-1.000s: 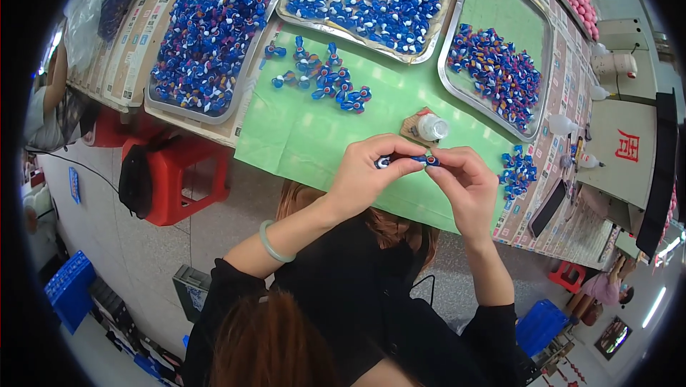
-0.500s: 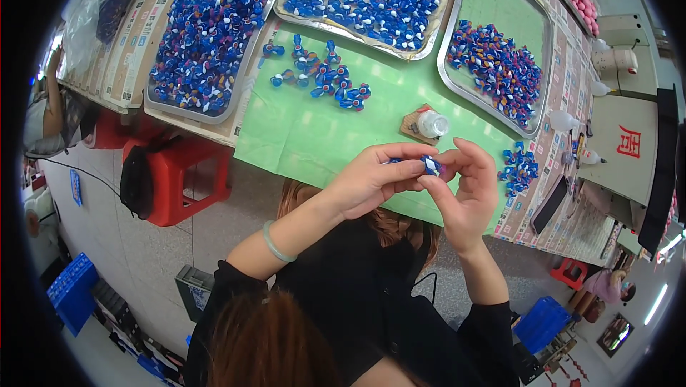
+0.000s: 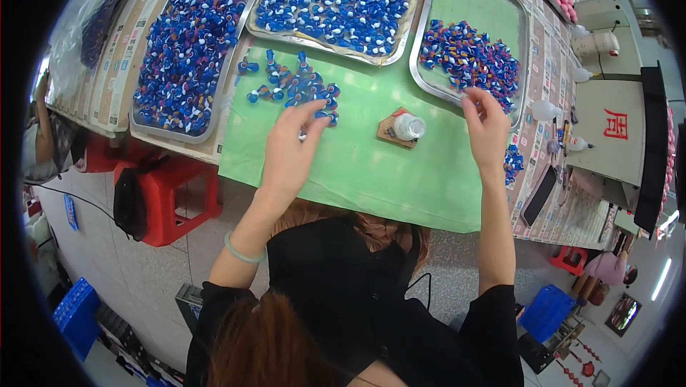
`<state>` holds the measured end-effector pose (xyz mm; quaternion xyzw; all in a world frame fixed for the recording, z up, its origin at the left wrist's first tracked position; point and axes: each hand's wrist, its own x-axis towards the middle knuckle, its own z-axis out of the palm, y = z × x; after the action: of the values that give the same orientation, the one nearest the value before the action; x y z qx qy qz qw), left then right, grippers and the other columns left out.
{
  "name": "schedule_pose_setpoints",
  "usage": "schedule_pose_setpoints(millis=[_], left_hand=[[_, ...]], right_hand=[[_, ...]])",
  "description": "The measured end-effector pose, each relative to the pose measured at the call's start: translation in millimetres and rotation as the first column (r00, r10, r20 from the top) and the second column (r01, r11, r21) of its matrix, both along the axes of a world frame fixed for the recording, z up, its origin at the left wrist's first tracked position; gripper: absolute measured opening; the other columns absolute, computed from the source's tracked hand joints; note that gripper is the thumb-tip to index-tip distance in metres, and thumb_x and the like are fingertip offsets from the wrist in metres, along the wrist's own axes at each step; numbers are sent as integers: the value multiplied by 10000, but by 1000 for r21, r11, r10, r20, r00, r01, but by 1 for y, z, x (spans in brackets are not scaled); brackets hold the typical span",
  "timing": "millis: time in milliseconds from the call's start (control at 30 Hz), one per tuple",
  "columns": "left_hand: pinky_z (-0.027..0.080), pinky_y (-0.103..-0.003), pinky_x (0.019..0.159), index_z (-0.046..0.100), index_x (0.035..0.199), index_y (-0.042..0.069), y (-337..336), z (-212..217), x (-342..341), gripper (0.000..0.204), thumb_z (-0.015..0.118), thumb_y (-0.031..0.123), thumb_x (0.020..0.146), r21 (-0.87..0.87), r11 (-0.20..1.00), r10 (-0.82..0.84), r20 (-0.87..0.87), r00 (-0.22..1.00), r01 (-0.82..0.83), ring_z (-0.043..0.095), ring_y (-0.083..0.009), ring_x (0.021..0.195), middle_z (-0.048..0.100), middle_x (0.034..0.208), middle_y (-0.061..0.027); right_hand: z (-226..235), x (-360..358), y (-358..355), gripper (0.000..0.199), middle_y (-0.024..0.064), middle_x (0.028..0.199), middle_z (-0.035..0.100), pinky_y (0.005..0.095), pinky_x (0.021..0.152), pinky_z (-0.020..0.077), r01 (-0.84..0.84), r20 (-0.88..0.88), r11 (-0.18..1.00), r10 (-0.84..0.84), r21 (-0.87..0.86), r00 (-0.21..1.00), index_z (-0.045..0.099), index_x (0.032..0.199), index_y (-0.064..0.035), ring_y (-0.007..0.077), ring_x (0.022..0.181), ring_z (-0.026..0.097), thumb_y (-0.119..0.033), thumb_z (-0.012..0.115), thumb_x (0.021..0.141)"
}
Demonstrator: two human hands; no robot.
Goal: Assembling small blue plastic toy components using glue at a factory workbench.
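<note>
The left hand (image 3: 286, 147) reaches to the near edge of a loose cluster of blue figures (image 3: 291, 81), its thumb and forefinger a little apart, with one figure right at their tips; whether they grip it cannot be told. Most of the cluster lies just beyond those fingers, on a green cloth (image 3: 350, 172). The right hand (image 3: 489, 137) has its thumb and forefinger bent to a narrow gap at the near side of a metal tray (image 3: 420, 81); whether anything sits between them is too small to tell. A heap of blue and orange figures (image 3: 477, 58) fills part of that tray, just beyond the right fingertips. Between the two hands, apart from both, a clear jar (image 3: 409, 127) stands by a small wooden block (image 3: 386, 130). To the right of the right wrist lie a smaller blue pile (image 3: 513, 164) and, nearer the body, a dark phone (image 3: 539, 195). Farther left of the left fingers is a filled tray (image 3: 137, 128).
</note>
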<state>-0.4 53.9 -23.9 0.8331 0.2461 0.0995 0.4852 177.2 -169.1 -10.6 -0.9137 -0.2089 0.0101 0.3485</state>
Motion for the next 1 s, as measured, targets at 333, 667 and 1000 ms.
schedule_pose_setpoints(millis=[333,667,1000], left_hand=[[397,-173,555,437,1173,22,1,5,-18,373,413,292,918,-971,-237,57,30,998,43,467,-72,584,575,818,-43],[346,-189,547,443,1164,26,-26,12,-2,360,342,288,938,-934,-353,-5,-55,998,-53,406,-92,612,487,761,-7],[424,-214,634,432,1196,33,-53,-11,-4,335,401,226,924,-972,-210,-84,128,988,108,503,-93,707,538,883,-33]], right_hand=[[-23,31,24,87,88,776,582,353,677,453,-44,365,947,165,-317,916,616,791,-51,273,761,556,-90,590,718],[13,-8,-3,261,79,917,558,266,724,462,468,-683,586,213,662,699,479,1120,5,157,806,567,-38,475,863],[24,-49,-11,271,89,1021,551,254,727,446,303,-701,736,312,605,642,499,1081,34,144,826,564,8,500,812]])
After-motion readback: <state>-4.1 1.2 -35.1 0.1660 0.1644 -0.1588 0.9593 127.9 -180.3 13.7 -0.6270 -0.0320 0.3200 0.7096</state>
